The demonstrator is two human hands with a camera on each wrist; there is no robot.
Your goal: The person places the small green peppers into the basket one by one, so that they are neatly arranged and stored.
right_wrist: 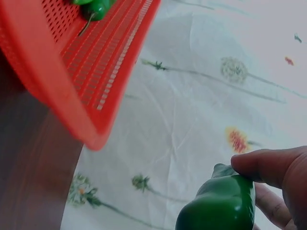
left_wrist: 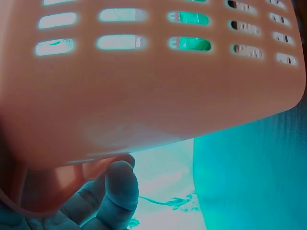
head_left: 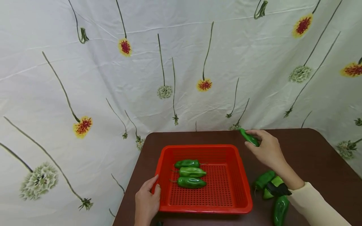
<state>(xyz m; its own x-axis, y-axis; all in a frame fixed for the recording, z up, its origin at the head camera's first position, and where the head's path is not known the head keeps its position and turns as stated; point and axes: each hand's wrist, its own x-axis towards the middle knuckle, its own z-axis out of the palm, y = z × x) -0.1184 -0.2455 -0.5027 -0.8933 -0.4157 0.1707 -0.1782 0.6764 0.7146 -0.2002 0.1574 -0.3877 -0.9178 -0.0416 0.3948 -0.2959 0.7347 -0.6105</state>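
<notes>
A red plastic basket (head_left: 209, 211) with a perforated floor stands on the table. Three green peppers (head_left: 192, 182) lie side by side in its left half. At the basket's left rim, my left hand (head_left: 147, 199) grips the edge; its thumb and fingers (left_wrist: 120, 187) show at the rim in the left wrist view. Beyond the basket's far right corner, my right hand (head_left: 267, 149) holds another green pepper (head_left: 249, 137) in the air, between thumb and fingers. The same pepper (right_wrist: 218, 203) appears large in the right wrist view, partly cut off by the frame.
Several more green peppers (head_left: 281, 210) lie on the table right of the basket, partly hidden by my right forearm and a black wrist strap (head_left: 278, 190). The dark brown table (head_left: 297, 141) meets a white flower-printed cloth (head_left: 183, 72) behind it.
</notes>
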